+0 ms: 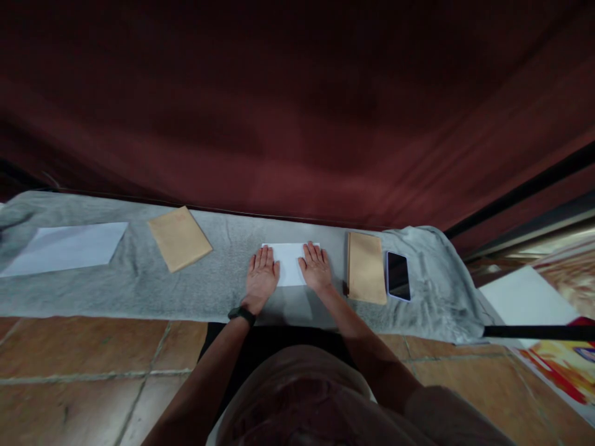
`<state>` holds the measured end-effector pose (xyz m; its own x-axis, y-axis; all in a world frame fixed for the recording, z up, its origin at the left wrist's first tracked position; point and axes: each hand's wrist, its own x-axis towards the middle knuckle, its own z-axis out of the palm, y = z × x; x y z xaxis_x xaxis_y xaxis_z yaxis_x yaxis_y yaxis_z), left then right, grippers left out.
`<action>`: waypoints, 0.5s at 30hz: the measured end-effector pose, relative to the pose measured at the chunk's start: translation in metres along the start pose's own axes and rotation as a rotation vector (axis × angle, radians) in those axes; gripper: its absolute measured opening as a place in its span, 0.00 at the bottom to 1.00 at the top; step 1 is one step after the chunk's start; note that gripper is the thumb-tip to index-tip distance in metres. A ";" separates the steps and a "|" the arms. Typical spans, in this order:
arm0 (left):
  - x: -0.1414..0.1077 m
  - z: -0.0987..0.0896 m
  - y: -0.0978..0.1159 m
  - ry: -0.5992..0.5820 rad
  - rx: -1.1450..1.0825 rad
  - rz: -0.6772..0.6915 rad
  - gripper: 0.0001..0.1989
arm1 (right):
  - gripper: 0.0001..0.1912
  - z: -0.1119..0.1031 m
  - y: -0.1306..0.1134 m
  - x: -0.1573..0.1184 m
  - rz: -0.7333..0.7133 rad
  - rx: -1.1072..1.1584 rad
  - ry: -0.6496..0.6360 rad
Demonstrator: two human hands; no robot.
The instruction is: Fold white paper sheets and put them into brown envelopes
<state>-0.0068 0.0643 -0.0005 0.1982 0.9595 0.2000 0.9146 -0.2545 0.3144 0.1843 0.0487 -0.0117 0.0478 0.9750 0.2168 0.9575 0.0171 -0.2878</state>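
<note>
A white sheet of paper point(290, 265) lies flat in front of me on a cloth-covered bench, its edges under both hands. My left hand point(263, 271) rests palm down on the sheet's left side, fingers stretched out, a dark watch at the wrist. On its right side my right hand point(315, 266) lies flat too, fingers extended and a little spread. Neither hand grips anything. Just right of the right hand is a stack of brown envelopes point(367, 267). The parts of the sheet under my palms are hidden.
A phone point(398, 276) lies right of the stack. To the left are a single brown envelope point(180, 238) and a larger white sheet point(69, 248). Grey cloth point(139, 291) covers the narrow bench. Behind it hangs a dark red curtain-like surface point(297, 124); tiled floor point(93, 402) is below.
</note>
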 end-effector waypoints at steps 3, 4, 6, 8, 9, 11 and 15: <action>-0.005 -0.003 -0.006 0.025 -0.013 -0.034 0.30 | 0.27 -0.001 0.008 -0.006 0.003 -0.008 0.036; -0.008 -0.004 -0.007 0.031 -0.022 -0.048 0.30 | 0.28 -0.002 0.010 -0.008 0.006 -0.012 0.042; -0.012 -0.007 -0.008 0.042 -0.045 -0.080 0.29 | 0.28 -0.004 0.013 -0.015 0.015 -0.018 0.053; -0.015 -0.010 -0.008 0.046 -0.080 -0.115 0.27 | 0.28 -0.006 0.015 -0.022 0.026 -0.015 0.067; -0.016 -0.011 -0.007 0.047 -0.105 -0.134 0.27 | 0.28 -0.007 0.015 -0.027 0.031 -0.010 0.074; -0.016 -0.012 -0.007 0.050 -0.168 -0.179 0.26 | 0.28 -0.010 0.014 -0.035 0.035 -0.001 0.082; -0.011 -0.009 -0.010 0.085 -0.339 -0.316 0.29 | 0.28 -0.018 0.005 -0.051 -0.021 0.022 0.059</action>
<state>-0.0215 0.0551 0.0022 -0.1137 0.9866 0.1167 0.7561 0.0097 0.6543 0.1921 -0.0048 -0.0079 0.0453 0.9598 0.2771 0.9521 0.0425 -0.3029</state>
